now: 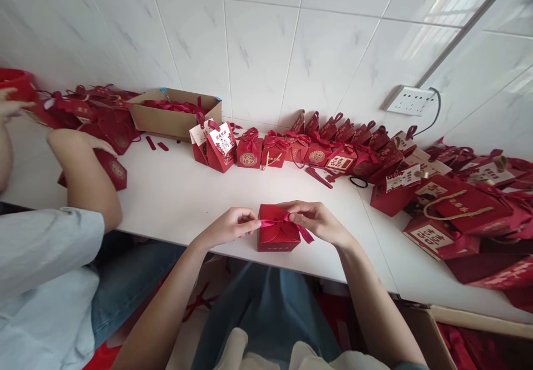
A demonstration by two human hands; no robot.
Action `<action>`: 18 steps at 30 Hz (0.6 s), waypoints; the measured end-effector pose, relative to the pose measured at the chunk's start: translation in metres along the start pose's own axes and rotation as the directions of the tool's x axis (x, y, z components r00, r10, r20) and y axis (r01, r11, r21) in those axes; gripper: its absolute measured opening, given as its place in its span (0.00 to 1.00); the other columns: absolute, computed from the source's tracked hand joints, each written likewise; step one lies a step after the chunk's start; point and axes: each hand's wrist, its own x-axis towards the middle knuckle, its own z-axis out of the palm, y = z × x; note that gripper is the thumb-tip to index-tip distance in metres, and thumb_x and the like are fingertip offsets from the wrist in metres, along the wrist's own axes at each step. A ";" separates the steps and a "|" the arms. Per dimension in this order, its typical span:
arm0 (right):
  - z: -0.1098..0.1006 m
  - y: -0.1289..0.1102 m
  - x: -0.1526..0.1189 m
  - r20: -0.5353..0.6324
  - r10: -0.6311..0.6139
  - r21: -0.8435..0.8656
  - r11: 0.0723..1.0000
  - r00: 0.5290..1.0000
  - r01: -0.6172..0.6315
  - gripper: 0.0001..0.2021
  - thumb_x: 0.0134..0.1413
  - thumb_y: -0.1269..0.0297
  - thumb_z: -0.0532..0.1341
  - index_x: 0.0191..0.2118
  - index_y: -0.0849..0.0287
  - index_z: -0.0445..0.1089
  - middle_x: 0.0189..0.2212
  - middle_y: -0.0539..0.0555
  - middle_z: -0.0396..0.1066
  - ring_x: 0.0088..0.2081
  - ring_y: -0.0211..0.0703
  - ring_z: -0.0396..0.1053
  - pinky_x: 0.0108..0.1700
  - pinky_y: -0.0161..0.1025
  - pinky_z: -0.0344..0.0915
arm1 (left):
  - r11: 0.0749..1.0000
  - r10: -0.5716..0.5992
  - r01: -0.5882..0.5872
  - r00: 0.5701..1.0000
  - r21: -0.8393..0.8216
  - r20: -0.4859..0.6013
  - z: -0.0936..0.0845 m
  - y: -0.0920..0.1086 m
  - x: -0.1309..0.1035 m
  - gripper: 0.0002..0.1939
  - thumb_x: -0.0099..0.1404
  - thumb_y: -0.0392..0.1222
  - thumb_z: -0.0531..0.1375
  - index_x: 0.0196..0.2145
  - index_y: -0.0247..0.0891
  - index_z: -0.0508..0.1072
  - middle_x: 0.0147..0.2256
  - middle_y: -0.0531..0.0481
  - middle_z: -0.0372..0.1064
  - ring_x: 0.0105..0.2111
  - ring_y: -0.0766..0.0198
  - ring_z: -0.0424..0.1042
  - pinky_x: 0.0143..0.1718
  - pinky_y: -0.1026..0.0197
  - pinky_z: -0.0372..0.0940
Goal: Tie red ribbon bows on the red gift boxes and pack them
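A small red gift box [278, 243] sits upright near the table's front edge, its top flaps folded together. A magenta ribbon [307, 233] crosses its top, with a knot or loop at the middle. At the box's left side, my left hand [233, 226] is closed, pinching one part of the ribbon between thumb and fingers. My right hand [313, 217] is closed on the ribbon at the right of the knot, its fingers stretched over the box's back edge.
Red gift boxes [250, 153] line the wall, heaped at right [441, 236]. A cardboard box [162, 121] holds ribbons; another carton [478, 320] stands lower right. A black ring [358, 181] lies on the table [175, 192]. A power strip [410, 101] hangs above. A co-worker's arm [89, 181] is at left.
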 end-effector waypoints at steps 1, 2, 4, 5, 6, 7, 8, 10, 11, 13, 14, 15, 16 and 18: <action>0.003 0.001 0.003 -0.014 -0.026 -0.043 0.999 1.000 0.025 0.12 0.54 0.54 0.59 0.33 0.56 0.75 0.43 0.56 0.73 0.43 0.47 0.71 0.45 0.42 0.66 | 1.000 0.013 -0.013 1.000 0.029 -0.006 0.000 0.004 -0.001 0.14 0.61 0.50 0.56 0.26 0.36 0.66 0.21 0.56 0.58 0.21 0.71 0.57 0.20 0.68 0.53; 0.006 0.003 0.005 -0.035 -0.052 -0.094 0.994 0.998 0.049 0.12 0.55 0.55 0.58 0.34 0.56 0.75 0.40 0.55 0.74 0.42 0.46 0.71 0.45 0.42 0.66 | 0.998 0.027 -0.026 1.000 0.054 -0.013 0.000 0.007 -0.001 0.14 0.61 0.51 0.56 0.26 0.37 0.66 0.21 0.56 0.58 0.21 0.71 0.57 0.20 0.68 0.53; 0.011 0.007 0.009 -0.088 -0.095 -0.195 0.978 0.992 0.077 0.11 0.56 0.57 0.57 0.36 0.56 0.75 0.36 0.54 0.74 0.38 0.44 0.71 0.43 0.41 0.66 | 0.994 0.048 -0.046 0.999 0.101 -0.019 0.001 0.012 -0.002 0.14 0.60 0.50 0.56 0.26 0.37 0.67 0.21 0.56 0.58 0.21 0.71 0.57 0.20 0.68 0.53; 0.014 0.010 0.010 -0.119 -0.111 -0.237 0.968 0.987 0.080 0.11 0.57 0.58 0.57 0.36 0.56 0.75 0.34 0.54 0.74 0.37 0.44 0.70 0.42 0.41 0.66 | 0.991 0.058 -0.054 0.998 0.122 -0.022 0.002 0.015 -0.002 0.14 0.60 0.50 0.56 0.26 0.37 0.67 0.21 0.56 0.59 0.20 0.70 0.57 0.20 0.68 0.53; 0.016 0.012 0.010 -0.148 -0.124 -0.270 0.959 0.981 0.081 0.11 0.57 0.59 0.57 0.36 0.56 0.75 0.34 0.54 0.74 0.36 0.43 0.70 0.41 0.41 0.65 | 0.988 0.065 -0.061 0.997 0.142 -0.029 0.002 0.018 -0.002 0.14 0.60 0.50 0.55 0.26 0.37 0.68 0.21 0.56 0.59 0.20 0.70 0.58 0.20 0.67 0.53; 0.018 0.014 0.010 -0.173 -0.136 -0.294 0.952 0.975 0.081 0.10 0.57 0.60 0.57 0.36 0.56 0.75 0.33 0.54 0.74 0.36 0.43 0.70 0.41 0.40 0.65 | 0.985 0.072 -0.065 0.997 0.162 -0.038 0.003 0.020 -0.002 0.14 0.61 0.50 0.55 0.27 0.37 0.68 0.22 0.55 0.60 0.21 0.69 0.58 0.20 0.67 0.54; 0.020 0.016 0.010 -0.190 -0.148 -0.309 0.947 0.971 0.084 0.10 0.57 0.60 0.57 0.36 0.56 0.75 0.34 0.54 0.73 0.36 0.44 0.70 0.41 0.40 0.66 | 0.981 0.079 -0.069 0.996 0.180 -0.049 0.003 0.021 -0.002 0.14 0.61 0.50 0.54 0.28 0.37 0.69 0.22 0.55 0.61 0.21 0.68 0.59 0.21 0.67 0.55; 0.022 0.018 0.009 -0.192 -0.166 -0.326 0.941 0.967 0.097 0.10 0.58 0.62 0.55 0.37 0.55 0.74 0.34 0.55 0.73 0.36 0.44 0.70 0.41 0.41 0.66 | 0.973 0.098 -0.082 0.993 0.215 -0.064 0.004 0.023 -0.002 0.14 0.62 0.50 0.53 0.29 0.37 0.70 0.24 0.53 0.64 0.24 0.66 0.62 0.24 0.66 0.57; 0.023 0.018 0.008 -0.182 -0.172 -0.330 0.938 0.968 0.104 0.10 0.58 0.63 0.55 0.37 0.55 0.74 0.35 0.55 0.72 0.36 0.43 0.70 0.41 0.41 0.66 | 0.968 0.108 -0.090 0.992 0.234 -0.064 0.004 0.023 -0.002 0.14 0.62 0.49 0.53 0.29 0.38 0.70 0.25 0.53 0.66 0.26 0.65 0.64 0.27 0.65 0.58; 0.025 0.018 0.007 -0.169 -0.179 -0.340 0.934 0.969 0.113 0.11 0.58 0.65 0.53 0.36 0.55 0.73 0.36 0.55 0.72 0.37 0.43 0.70 0.41 0.41 0.66 | 0.959 0.119 -0.100 0.991 0.266 -0.056 0.005 0.022 -0.002 0.13 0.62 0.49 0.53 0.30 0.38 0.71 0.29 0.52 0.69 0.30 0.63 0.66 0.31 0.64 0.60; 0.026 0.018 0.007 -0.172 -0.175 -0.342 0.934 0.970 0.108 0.10 0.58 0.65 0.53 0.36 0.55 0.72 0.36 0.55 0.73 0.37 0.43 0.70 0.42 0.41 0.66 | 0.954 0.122 -0.101 0.991 0.284 -0.059 0.005 0.021 -0.003 0.12 0.62 0.48 0.53 0.32 0.39 0.71 0.30 0.52 0.69 0.31 0.63 0.67 0.33 0.64 0.60; 0.026 0.018 0.007 -0.182 -0.165 -0.336 0.937 0.969 0.096 0.09 0.58 0.65 0.54 0.35 0.55 0.72 0.35 0.54 0.73 0.37 0.43 0.70 0.42 0.41 0.66 | 0.947 0.128 -0.102 0.990 0.305 -0.065 0.005 0.021 -0.003 0.11 0.62 0.48 0.53 0.34 0.39 0.71 0.31 0.52 0.69 0.31 0.63 0.67 0.34 0.64 0.61; 0.027 0.018 0.007 -0.198 -0.153 -0.320 0.944 0.968 0.083 0.08 0.57 0.65 0.54 0.36 0.55 0.70 0.35 0.53 0.73 0.36 0.43 0.71 0.42 0.41 0.66 | 0.939 0.140 -0.109 0.988 0.327 -0.072 0.006 0.021 -0.004 0.11 0.62 0.47 0.53 0.37 0.40 0.70 0.31 0.53 0.69 0.31 0.63 0.67 0.34 0.64 0.61; 0.028 0.019 0.006 -0.245 -0.126 -0.262 0.963 0.961 0.059 0.04 0.55 0.65 0.56 0.36 0.55 0.67 0.33 0.52 0.74 0.36 0.42 0.71 0.41 0.41 0.67 | 0.918 0.176 -0.133 0.981 0.375 -0.082 0.007 0.022 -0.006 0.11 0.63 0.44 0.51 0.40 0.41 0.69 0.31 0.54 0.69 0.30 0.64 0.66 0.34 0.64 0.60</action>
